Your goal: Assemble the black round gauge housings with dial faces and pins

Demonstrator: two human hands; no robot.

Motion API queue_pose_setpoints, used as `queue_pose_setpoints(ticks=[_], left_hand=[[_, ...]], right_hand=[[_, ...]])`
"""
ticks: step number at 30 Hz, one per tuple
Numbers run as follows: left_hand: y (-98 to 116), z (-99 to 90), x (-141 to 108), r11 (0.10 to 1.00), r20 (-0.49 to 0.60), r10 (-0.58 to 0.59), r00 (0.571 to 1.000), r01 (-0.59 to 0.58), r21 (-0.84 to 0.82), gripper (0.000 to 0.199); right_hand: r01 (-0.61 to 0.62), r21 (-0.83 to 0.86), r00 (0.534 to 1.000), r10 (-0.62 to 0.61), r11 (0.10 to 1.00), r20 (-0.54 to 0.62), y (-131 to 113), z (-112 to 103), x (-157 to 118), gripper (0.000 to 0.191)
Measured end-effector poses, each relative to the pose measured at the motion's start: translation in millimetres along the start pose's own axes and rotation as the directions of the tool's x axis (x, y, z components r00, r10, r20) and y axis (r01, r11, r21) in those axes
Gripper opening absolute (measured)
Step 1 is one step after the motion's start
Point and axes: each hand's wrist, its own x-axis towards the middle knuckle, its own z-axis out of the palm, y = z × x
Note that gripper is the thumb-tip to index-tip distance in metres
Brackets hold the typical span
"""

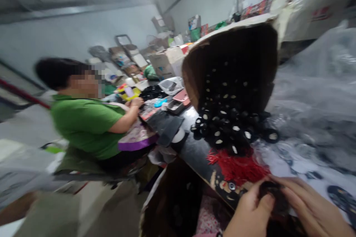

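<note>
At the lower right, my left hand (247, 209) and my right hand (308, 205) come together around a small dark round part (279, 203). The left thumb presses on the part's top, and the right fingers close against its other side; blur hides its exact kind. Just beyond my hands lies a heap of thin red pieces (240, 166) on the black table (194, 155). Behind that, many black round parts with pale centres (236, 129) spill from a tipped cardboard box (191, 70).
Clear plastic bags (314, 96) and loose clear discs cover the right side. An open carton (155, 200) stands below the table's edge. To the left, a co-worker in a green shirt (83, 122) sits at the same table, near trays (176, 106) and a black pile (151, 92).
</note>
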Motion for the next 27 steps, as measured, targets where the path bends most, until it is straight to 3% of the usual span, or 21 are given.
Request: queue_pose_setpoints(ticks=[3,5,8,11,13,16,21,24,27], left_hand=[[1,3.9,4,0.990,0.052,-0.019,0.998,0.012,0.141,0.044],[0,8.8,8,0.984,0.123,-0.031,0.992,0.009,0.178,0.047],[-1,16.0,11,0.970,0.180,-0.024,0.983,-0.020,0.241,0.047],[0,16.2,13,0.935,0.160,-0.017,0.987,-0.041,0.351,0.042],[3,10.8,15,0.885,0.148,0.010,0.989,-0.077,0.458,0.040],[11,-0.3,25,0.801,0.196,-0.013,0.981,-0.107,0.589,0.037],[25,-9.0,35,0.787,0.217,-0.072,0.974,-0.078,0.613,0.039],[21,-29.9,15,0.780,0.158,-0.057,0.986,-0.055,0.623,0.041],[1,-85.0,-30,0.738,0.008,-0.093,0.996,0.063,0.671,0.040]], right_hand=[[-0.197,-0.038,0.980,0.196,0.980,-0.038,-13,-1,7,0.052],[-0.264,-0.072,0.961,0.257,0.962,-0.101,-12,0,7,0.053],[-0.253,-0.097,0.957,0.234,0.963,-0.174,-10,-2,7,0.048],[-0.193,-0.141,0.962,0.159,0.971,-0.222,-16,-6,14,0.040],[-0.179,-0.157,0.966,0.144,0.971,-0.213,-21,-8,22,0.037],[-0.234,-0.084,0.963,0.220,0.969,-0.153,-22,-10,31,0.035],[-0.312,0.088,0.950,0.313,0.946,0.002,-25,-12,30,0.029],[-0.305,0.123,0.949,0.291,0.944,0.119,-31,-14,26,0.022],[-0.340,0.187,0.937,0.315,0.922,0.148,-35,-16,20,0.019]])
